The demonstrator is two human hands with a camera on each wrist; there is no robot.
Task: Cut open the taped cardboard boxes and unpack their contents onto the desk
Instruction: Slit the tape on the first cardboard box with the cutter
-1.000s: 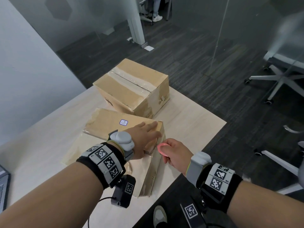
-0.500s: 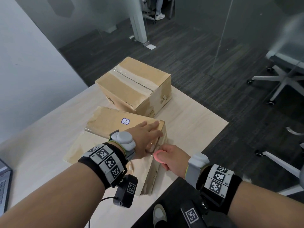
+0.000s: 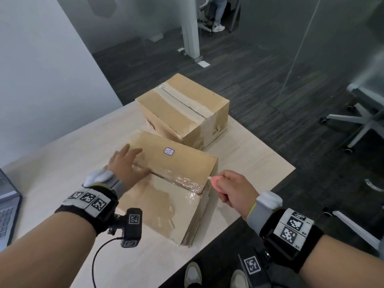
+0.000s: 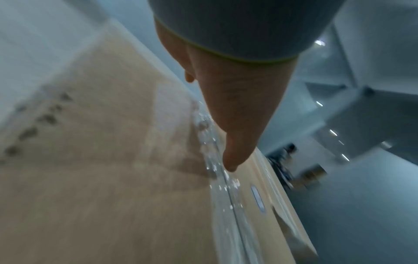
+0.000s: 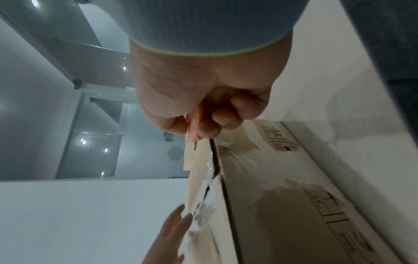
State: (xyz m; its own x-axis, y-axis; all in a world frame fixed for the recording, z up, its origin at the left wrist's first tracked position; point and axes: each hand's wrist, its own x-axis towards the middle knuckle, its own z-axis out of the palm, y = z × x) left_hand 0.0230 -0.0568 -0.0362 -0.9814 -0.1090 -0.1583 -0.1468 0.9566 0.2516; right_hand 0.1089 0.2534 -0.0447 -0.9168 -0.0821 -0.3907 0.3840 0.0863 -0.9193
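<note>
My right hand point(image 3: 234, 191) clamps the small pink plastic cutter point(image 3: 216, 181) at the near flat brown cardboard box's point(image 3: 166, 183) taped seam end; my left hand point(image 3: 126, 165) lies spread flat on the same box. A slip could cut those fingers.

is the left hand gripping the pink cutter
No, the left hand lies flat with straight fingers on the near box, while the right hand pinches the pink cutter.

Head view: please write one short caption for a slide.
Left hand steadies the near box while right hand holds a pink cutter at its taped seam.
</note>
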